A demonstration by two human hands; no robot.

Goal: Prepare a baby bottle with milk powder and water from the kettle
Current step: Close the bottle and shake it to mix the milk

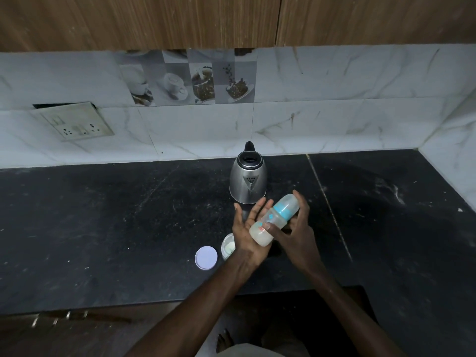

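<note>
Right hand (298, 229) grips baby bottle (274, 219) against flat left hand (247, 228); red label (262, 228) unreadable

Right hand (300, 234) holds tilted baby bottle (277, 219) against flat left hand (247, 234).

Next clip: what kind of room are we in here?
Most likely a home kitchen: a dark stone countertop, a steel electric kettle against a tiled backsplash, and wooden wall cabinets above.
</note>
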